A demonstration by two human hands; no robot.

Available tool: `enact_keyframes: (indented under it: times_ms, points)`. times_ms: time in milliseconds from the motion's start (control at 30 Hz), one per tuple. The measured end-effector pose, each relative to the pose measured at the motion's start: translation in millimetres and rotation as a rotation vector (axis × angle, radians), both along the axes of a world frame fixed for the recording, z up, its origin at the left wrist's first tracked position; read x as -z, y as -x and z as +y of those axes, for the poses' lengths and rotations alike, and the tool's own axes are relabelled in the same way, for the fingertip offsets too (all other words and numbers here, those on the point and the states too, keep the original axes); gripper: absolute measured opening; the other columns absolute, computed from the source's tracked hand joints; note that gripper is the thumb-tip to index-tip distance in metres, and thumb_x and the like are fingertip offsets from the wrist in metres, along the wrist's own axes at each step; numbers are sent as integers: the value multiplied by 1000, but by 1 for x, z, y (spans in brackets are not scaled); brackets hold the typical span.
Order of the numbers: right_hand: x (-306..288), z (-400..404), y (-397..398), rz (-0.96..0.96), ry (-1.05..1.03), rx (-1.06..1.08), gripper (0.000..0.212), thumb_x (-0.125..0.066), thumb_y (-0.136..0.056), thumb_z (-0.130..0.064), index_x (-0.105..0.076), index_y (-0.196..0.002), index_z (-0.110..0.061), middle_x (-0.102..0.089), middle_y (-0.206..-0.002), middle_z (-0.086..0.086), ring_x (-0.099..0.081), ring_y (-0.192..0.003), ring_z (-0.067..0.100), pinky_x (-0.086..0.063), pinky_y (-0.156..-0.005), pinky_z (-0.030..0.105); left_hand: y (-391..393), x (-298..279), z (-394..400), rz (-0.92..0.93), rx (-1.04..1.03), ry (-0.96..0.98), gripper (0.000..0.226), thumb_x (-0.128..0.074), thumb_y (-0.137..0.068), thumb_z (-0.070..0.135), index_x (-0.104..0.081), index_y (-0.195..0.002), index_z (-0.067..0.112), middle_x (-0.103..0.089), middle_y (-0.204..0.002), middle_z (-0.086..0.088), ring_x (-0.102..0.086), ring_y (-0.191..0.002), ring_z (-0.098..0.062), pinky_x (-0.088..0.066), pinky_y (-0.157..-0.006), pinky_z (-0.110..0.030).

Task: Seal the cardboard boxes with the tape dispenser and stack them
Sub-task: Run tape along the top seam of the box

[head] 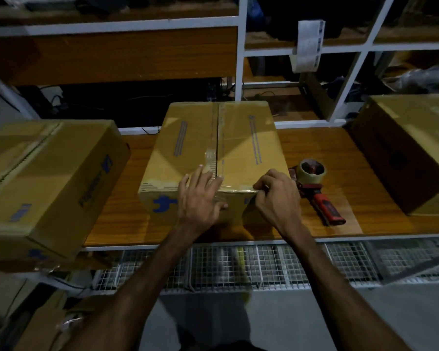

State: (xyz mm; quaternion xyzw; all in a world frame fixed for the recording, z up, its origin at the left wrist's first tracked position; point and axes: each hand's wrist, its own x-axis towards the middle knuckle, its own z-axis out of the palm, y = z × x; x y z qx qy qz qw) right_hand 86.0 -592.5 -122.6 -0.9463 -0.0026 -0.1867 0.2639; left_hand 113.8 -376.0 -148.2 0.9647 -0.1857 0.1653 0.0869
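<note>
- Middle box (213, 148) sits on the wooden counter (340, 198), its near face close to the counter's front edge, flaps closed along a centre seam.
- Left hand (200, 196) lies flat over the box's near top edge — fingers (197, 173) spread, palm down on the clear tape (211, 160) that runs up the seam, thumb wrapped onto the front face.
- Right hand (276, 196) is at the box's near right corner, fingers curled and pressed together, fingertips pinching at a strip of tape along that top edge.
- Tape dispenser (314, 188) lies on the counter just beside the box, on its right — roll toward the back, red handle pointing at the front edge, no hand on it.
- A second box (48, 178) sits at the counter's left end, overhanging the front edge, blue print on its side.
- A third box (411, 148) stands at the right end, well apart from the dispenser.
- Behind the counter, white-framed shelves (241, 46); a strip of paper labels (308, 45) hangs from one rail.
</note>
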Motion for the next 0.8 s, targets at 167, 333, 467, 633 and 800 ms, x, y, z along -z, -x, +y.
enact_keyframes:
  times_ms: [167,333,467,633,800]
  points:
    - [-3,0,-2,20,39,-27,29,-51,-80,-36,-73,-76,-18,-64,-87,-2,-57,-84,22,-45,-79,41,2,-10,-1,122,13,-62,82,-79,-85,51,-45,-155,26,-47,-158,-5,-35,-152,-26,-21,-127,-54]
    - [-8,29,-18,91,45,-244,24,-49,-92,-37,-67,-84,-24,-63,-94,-2,-54,-89,21,-43,-82,40,-15,-36,11,307,95,91,59,-56,-97,52,-55,-151,26,-48,-157,3,-43,-145,-20,-30,-124,-47]
    - [-11,48,-36,68,51,-279,25,-53,-103,-36,-71,-92,-22,-67,-91,3,-62,-86,30,-41,-70,36,-61,-54,8,385,162,-24,46,-36,-113,31,-49,-155,16,-37,-167,-2,-35,-152,-22,-27,-123,-48]
    - [-16,53,-76,202,97,-206,26,-52,-103,-41,-71,-115,-27,-75,-106,12,-68,-101,39,-43,-73,38,-161,-38,-6,463,190,-254,58,-22,-115,38,-17,-167,12,-8,-176,-4,-5,-162,-21,-7,-129,-56]
    - [-20,63,-101,371,158,-202,26,-49,-107,-40,-64,-124,-26,-71,-115,18,-66,-108,42,-38,-76,40,-258,-18,-18,449,176,-298,65,-15,-114,45,-1,-168,14,4,-176,-2,2,-162,-21,-3,-128,-58]
